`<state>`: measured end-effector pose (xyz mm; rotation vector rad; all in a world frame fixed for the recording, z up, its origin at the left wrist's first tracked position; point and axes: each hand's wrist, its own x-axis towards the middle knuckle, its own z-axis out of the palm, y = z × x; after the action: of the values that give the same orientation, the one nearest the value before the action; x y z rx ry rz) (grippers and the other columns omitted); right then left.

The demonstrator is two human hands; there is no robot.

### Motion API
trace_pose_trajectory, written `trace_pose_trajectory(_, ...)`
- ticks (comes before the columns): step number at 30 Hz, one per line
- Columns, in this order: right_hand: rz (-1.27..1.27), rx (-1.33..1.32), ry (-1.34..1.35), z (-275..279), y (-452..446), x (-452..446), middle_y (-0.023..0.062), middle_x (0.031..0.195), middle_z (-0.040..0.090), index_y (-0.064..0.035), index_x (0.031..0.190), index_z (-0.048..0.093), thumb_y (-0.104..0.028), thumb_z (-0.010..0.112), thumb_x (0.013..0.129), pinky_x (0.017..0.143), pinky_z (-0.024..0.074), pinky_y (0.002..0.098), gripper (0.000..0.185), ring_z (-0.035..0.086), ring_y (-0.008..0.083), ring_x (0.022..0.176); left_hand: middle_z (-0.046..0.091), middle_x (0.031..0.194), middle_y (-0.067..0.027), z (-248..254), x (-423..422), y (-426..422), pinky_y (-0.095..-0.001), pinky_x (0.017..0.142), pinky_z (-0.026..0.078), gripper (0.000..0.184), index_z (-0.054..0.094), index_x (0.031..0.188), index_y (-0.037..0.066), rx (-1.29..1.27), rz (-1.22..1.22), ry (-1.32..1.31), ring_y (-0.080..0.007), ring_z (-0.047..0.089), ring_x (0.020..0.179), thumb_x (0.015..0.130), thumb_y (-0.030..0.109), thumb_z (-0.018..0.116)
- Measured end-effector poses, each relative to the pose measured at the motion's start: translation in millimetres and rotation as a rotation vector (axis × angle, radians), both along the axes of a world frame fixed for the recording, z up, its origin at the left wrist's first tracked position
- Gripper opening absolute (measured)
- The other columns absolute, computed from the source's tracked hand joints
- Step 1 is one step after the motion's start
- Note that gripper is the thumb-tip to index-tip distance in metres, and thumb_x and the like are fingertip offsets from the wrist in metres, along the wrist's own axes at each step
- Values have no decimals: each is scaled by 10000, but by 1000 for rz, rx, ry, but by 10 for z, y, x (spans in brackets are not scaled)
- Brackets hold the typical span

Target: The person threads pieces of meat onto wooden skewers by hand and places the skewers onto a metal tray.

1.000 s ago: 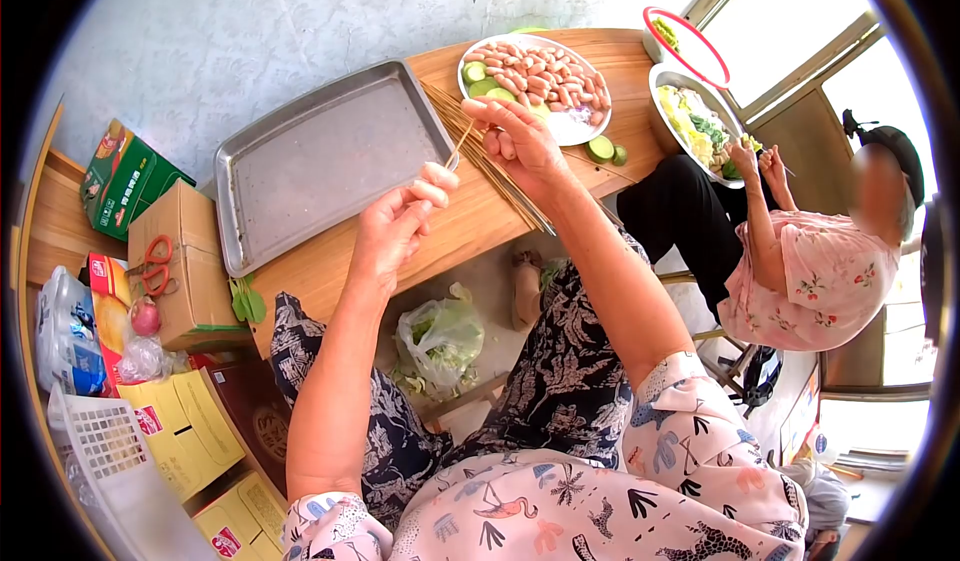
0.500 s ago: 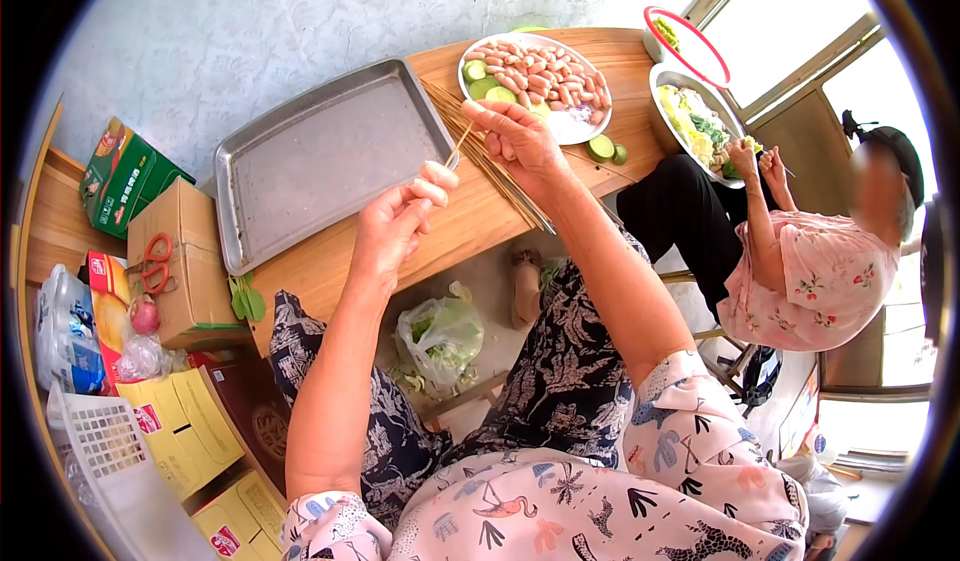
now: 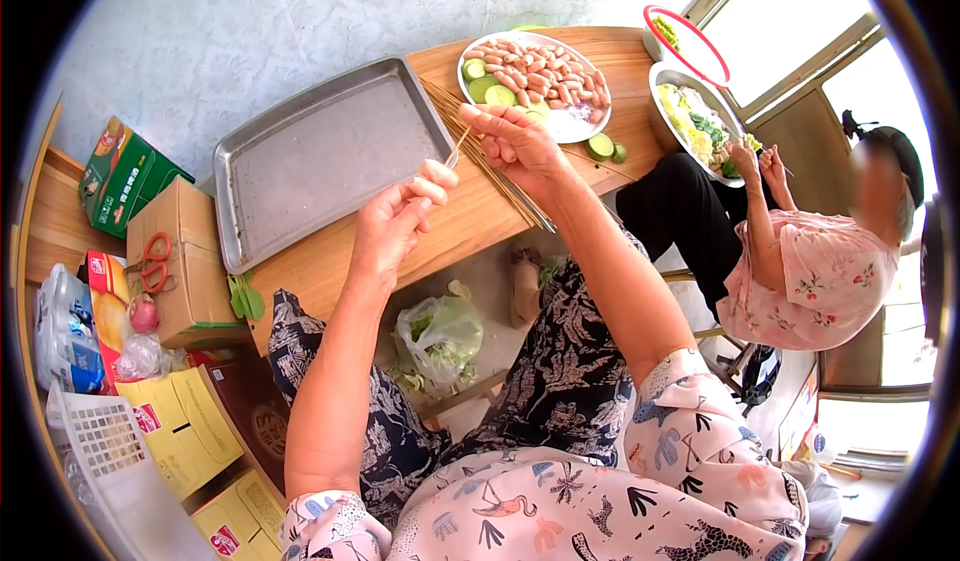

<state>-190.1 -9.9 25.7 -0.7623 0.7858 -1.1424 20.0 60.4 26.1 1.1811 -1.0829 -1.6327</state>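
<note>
My left hand (image 3: 400, 223) is closed on a thin bamboo skewer (image 3: 460, 145) above the table's front edge. The skewer slants up to my right hand (image 3: 518, 147), whose thumb and fingers are pinched at its upper end. Beneath my hands lies a bundle of long skewers (image 3: 515, 196), pointing toward the table edge. Behind the right hand stands a white plate (image 3: 580, 138) piled with small pink sausages (image 3: 545, 73) and green cucumber slices (image 3: 478, 89). Left of my hands is a large grey metal tray (image 3: 320, 166) with nothing in it.
Cut cucumber pieces (image 3: 600, 147) lie beside the plate. At right a seated person (image 3: 810, 271) works over a metal bowl (image 3: 735, 111) of vegetables. A carton (image 3: 190, 261) with red scissors (image 3: 156, 263) stands left. A plastic bag of greens (image 3: 440, 341) is below the table.
Almost nothing differs. My right hand has shifted very slightly; both hands stay around the same skewer.
</note>
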Motion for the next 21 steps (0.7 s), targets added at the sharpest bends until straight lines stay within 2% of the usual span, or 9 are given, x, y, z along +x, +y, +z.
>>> trace_pose_trajectory(5, 31, 46, -50, -20, -3, -17, -62, 721, 547, -59, 964, 650, -155, 681, 846, 480, 301, 151, 155, 390, 5, 540, 488, 686, 53, -17, 0, -5, -141, 418, 254, 86, 659, 861, 89, -11, -8, -5, 4, 380, 537, 876, 87, 575)
trace_pose_trajectory(7, 35, 113, -105, -46, -8, -26, -73, 745, 527, 4, 1113, 602, -64, 608, 884, 457, 266, 138, 240, 314, -2, 518, 490, 686, 51, -30, 2, -10, -143, 417, 254, 86, 659, 864, 87, -12, -11, -8, 4, 380, 534, 874, 83, 574)
trace_pose_trajectory(21, 138, 172, -68, -50, 2, -63, -75, 704, 486, -42, 1079, 613, -99, 643, 867, 464, 304, 140, 222, 364, 16, 544, 512, 683, 48, -49, 6, -5, -154, 435, 267, 84, 654, 896, 72, -31, -6, -39, 0, 354, 499, 863, 76, 577)
